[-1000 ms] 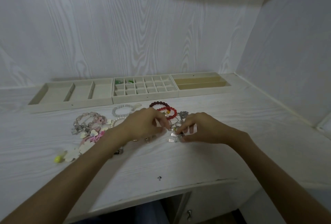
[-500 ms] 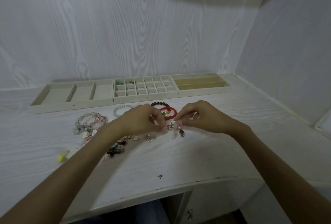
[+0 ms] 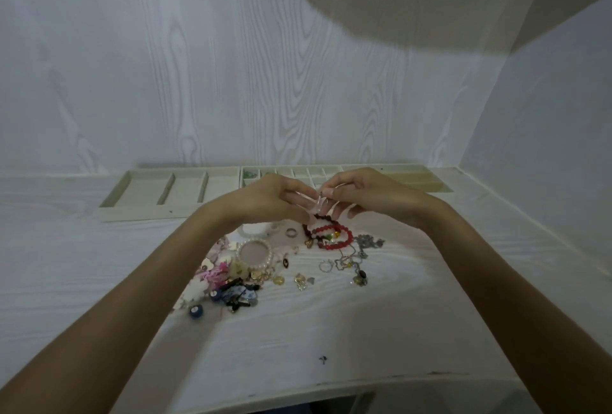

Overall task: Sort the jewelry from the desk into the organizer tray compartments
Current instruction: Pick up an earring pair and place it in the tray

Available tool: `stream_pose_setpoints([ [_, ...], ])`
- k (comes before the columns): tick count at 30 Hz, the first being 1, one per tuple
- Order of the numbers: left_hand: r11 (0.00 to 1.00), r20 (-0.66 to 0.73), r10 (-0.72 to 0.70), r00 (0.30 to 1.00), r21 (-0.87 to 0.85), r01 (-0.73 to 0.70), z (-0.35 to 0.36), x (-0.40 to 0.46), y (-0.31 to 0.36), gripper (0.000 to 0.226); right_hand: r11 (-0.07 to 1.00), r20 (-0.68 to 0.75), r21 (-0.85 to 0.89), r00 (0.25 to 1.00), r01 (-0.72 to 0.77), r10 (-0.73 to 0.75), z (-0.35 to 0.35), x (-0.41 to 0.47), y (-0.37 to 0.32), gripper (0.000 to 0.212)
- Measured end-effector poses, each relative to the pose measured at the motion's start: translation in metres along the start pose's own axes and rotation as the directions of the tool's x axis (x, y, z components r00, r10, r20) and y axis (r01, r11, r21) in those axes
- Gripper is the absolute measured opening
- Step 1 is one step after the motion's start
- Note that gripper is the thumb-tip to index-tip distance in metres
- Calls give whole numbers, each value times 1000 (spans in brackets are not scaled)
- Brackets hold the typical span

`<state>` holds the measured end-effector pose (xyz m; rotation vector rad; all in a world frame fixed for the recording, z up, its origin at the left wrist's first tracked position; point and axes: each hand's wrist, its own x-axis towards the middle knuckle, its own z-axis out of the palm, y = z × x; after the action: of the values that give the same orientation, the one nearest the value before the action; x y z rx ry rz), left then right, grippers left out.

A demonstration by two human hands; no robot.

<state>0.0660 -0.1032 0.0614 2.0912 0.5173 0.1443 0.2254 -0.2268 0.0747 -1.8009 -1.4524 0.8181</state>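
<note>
Both hands are raised over the desk [image 3: 331, 330], fingertips meeting in the middle. The left hand [image 3: 271, 198] and right hand [image 3: 367, 193] each pinch a small pale earring [image 3: 317, 205], which hangs between the 2 sets of fingertips; it is too small and blurred to name more surely. Holding it up with both hands looks like a way to free or straighten it before it goes in a slot. Just behind the fingers stand the trays: the grid tray [image 3: 298, 171], largely hidden by the hands, the 3-slot tray [image 3: 172, 186] off to the left, and the long-slot tray [image 3: 414, 178] to the right. Right below the fingertips lie the red bracelet [image 3: 334, 238] and a ring [image 3: 290, 232]; nearer the person, a pearl bracelet [image 3: 254, 253] and a chain [image 3: 351, 258] wait in the loose pile. Most of the sorting is still to do, I'd say.
</note>
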Motion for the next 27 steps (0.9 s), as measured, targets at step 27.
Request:
stream_pose_setpoints([
  [27,987,-239,153,959,-1,-158,7,4,-27,16,1000,-70,2,998,-1,1,11,-8,15,19],
])
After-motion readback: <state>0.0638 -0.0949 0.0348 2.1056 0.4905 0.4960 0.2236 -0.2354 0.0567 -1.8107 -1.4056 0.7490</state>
